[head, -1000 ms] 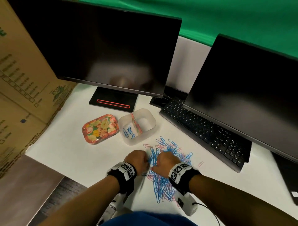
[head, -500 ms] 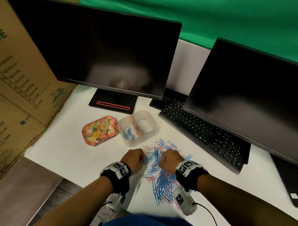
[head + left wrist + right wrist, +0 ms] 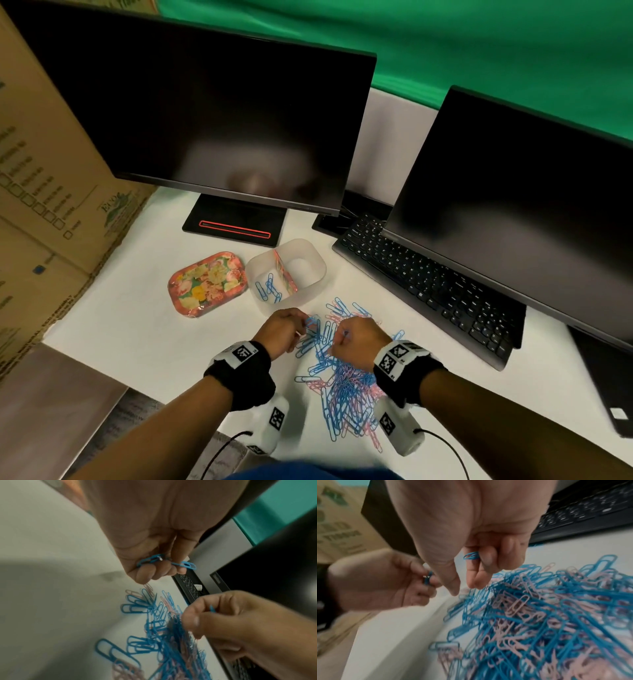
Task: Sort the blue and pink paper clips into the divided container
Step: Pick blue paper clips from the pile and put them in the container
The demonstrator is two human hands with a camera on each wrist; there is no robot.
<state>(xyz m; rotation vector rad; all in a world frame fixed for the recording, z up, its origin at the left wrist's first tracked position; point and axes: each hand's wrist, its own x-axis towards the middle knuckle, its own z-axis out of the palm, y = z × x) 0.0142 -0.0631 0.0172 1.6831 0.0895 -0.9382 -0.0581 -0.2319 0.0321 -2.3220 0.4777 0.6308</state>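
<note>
Far left: a cardboard box (image 3: 44,192) stands against the edge of the white desk (image 3: 137,322). Next to the right, a floral tin lid (image 3: 207,283) lies flat on the desk, just beside the divided container (image 3: 317,274).

The divided container is translucent, split by a pink divider (image 3: 284,274). Several blue paper clips (image 3: 269,287) lie in its left compartment. What the right compartment holds cannot be told.

Behind these, a dark monitor (image 3: 205,120) stands on a base with a red stripe (image 3: 234,229).

Left hand (image 3: 282,330): positioned just in front of the container, at the left edge of the pile. Fingers (image 3: 145,573) are curled, holding a small bunch of blue clips (image 3: 184,563) against the palm. Thumb tip is near a pink clip on the desk; contact cannot be confirmed.

Centre: the pile of mixed blue and pink paper clips (image 3: 342,387) lies on the desk between and in front of both hands, tangled, with blue predominant.

Right hand (image 3: 359,337): over the right side of the pile. Ring and little fingers are curled around a few blue clips (image 3: 471,555); thumb and forefinger point down towards the pile, slightly apart, pinching nothing that shows.

Right: a black keyboard (image 3: 428,284) runs diagonally, partly beneath a second dark monitor (image 3: 513,205). Both wrists carry black bands with printed markers.
</note>
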